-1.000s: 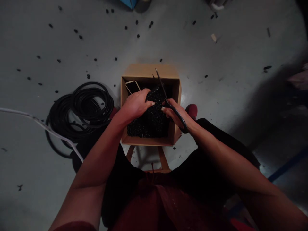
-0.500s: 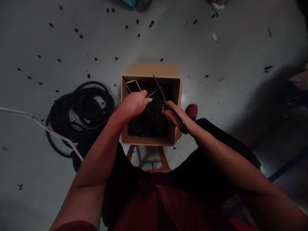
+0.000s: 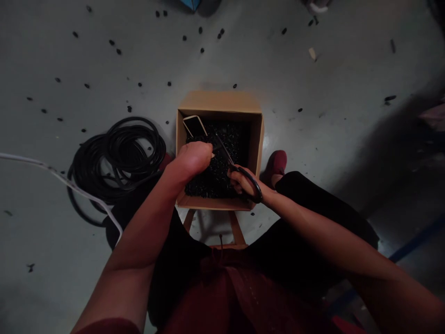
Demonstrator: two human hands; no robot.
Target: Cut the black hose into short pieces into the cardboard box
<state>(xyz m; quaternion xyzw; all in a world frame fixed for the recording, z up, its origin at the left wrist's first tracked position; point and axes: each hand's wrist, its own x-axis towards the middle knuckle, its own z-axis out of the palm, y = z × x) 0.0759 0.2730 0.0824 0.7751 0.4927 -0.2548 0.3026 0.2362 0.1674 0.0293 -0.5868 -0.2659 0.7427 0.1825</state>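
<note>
Over the cardboard box point(image 3: 215, 102), my right hand point(image 3: 243, 180) is closed on a pair of scissors point(image 3: 249, 178), its dark handle loops lying along the fingers. The blades point up and left into the box. My left hand point(image 3: 195, 155) is closed on a thin black ribbed strip point(image 3: 217, 147), whose short end sticks out beyond the fingers close to the blades. Whether the blades touch the strip I cannot make out. Below both hands, a heap of small shiny black pieces point(image 3: 208, 185) covers the bottom of the box.
A phone-like dark rectangle with a pale rim point(image 3: 195, 126) leans in the box's far left corner. Coiled black tubing point(image 3: 100, 167) lies on the floor at left, with a white cable point(image 3: 69, 183) across it. Small black bits are scattered over the grey floor point(image 3: 243, 60).
The scissors and my right hand have moved down and left, lower into the box. My left hand has dropped slightly, and less of the black strip shows.
</note>
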